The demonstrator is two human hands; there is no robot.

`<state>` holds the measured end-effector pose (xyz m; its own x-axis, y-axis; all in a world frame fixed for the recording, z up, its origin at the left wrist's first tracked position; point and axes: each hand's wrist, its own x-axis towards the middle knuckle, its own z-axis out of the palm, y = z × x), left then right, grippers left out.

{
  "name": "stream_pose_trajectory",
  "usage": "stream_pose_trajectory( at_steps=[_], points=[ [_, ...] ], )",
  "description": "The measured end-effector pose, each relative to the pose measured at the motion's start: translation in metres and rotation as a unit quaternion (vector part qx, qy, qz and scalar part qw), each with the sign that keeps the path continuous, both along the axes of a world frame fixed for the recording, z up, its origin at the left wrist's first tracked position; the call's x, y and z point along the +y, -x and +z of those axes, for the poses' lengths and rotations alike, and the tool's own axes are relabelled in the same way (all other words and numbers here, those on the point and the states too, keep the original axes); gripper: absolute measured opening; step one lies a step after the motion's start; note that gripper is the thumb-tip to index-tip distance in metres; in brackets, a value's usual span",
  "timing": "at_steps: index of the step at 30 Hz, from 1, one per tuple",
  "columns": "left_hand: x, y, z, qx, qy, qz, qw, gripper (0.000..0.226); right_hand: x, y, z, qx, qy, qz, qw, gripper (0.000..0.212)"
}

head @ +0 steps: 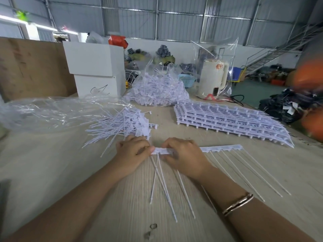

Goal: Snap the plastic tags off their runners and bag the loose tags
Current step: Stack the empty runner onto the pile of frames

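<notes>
Warehouse clutter blurred behind the wooden table [52,172]. Red print on the cream kettle [214,78] stayed unreadable, tag labels too. Both hands pinched the runner strip [222,148] at table centre: left hand [132,152] at its end, right hand [183,156] beside it, fingertips hidden. Loose tags [122,123] lay heaped beyond, beside a clear bag [43,112].

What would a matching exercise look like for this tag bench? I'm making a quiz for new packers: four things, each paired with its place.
Things:
1. runner strip
2. loose tags
3. stacked runners
4. kettle

Places:
A. inside a clear bag, far side
B. gripped by both hands
C. right of centre, untouched
D. heaped beyond the left hand

Pairs: 1-B, 2-D, 3-C, 4-A
</notes>
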<state>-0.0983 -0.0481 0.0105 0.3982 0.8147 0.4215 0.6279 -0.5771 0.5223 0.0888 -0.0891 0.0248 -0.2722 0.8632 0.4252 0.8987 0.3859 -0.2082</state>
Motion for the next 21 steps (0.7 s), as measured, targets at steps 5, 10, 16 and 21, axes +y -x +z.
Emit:
stream_pose_trajectory(
  at_steps=[5,10,16,21],
  points=[
    [-0.002,0.003,0.002,0.006,-0.054,0.005,0.999,0.032,0.004,-0.003,-0.003,0.059,0.04,0.028,0.997,0.024],
    [-0.006,-0.005,0.004,0.009,-0.057,-0.005,0.998,0.018,0.009,-0.005,-0.006,0.218,0.092,0.044,0.971,0.024],
    [-0.002,-0.004,0.005,-0.073,-0.031,-0.039,0.996,0.018,0.008,0.008,-0.002,0.333,0.086,0.072,0.936,0.021],
    [0.002,0.006,0.002,-0.173,0.015,-0.055,0.983,0.023,0.007,-0.005,0.002,0.482,0.084,0.029,0.871,0.019]
  ],
)
